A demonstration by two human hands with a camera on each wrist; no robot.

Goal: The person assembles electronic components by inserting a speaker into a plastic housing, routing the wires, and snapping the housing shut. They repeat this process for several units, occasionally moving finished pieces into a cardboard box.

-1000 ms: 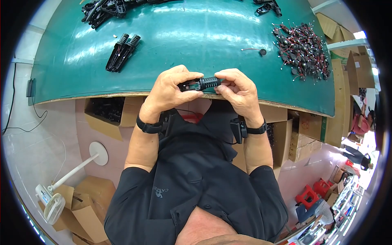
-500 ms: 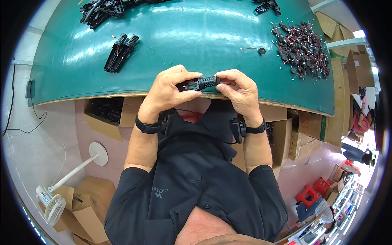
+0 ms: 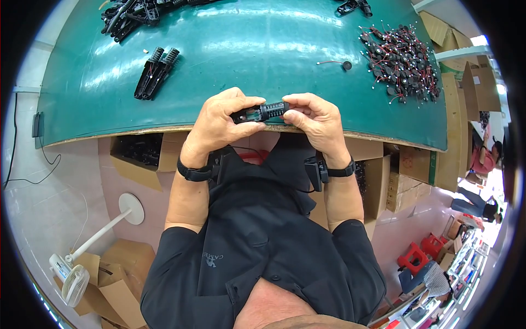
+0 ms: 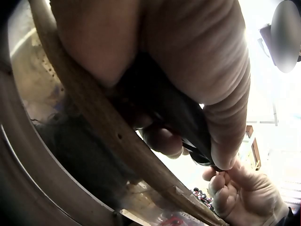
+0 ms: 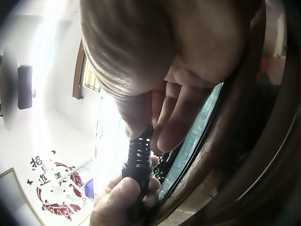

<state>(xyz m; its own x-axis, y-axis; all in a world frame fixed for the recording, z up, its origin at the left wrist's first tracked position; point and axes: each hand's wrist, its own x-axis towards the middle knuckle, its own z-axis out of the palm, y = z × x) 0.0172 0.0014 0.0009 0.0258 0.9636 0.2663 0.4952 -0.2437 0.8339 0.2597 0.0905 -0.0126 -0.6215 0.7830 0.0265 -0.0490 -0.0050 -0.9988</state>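
Observation:
A black plastic housing with a ribbed, slotted cylindrical end lies crosswise between both hands, over the table's front edge. My left hand grips its open-sided body between thumb and fingers. At the ribbed end, my right hand pinches the tip with thumb and forefinger. The right wrist view shows the slotted cylinder just below those fingertips. In the left wrist view the dark body is partly hidden by the left hand's fingers.
Two similar black housings lie left on the green table. To the right are a single black disc with a red wire and a large pile of wired discs. More black parts are heaped at the back left.
The whole scene, hands and housing included, has shifted slightly left in the head view. Both hands keep their hold on the housing.

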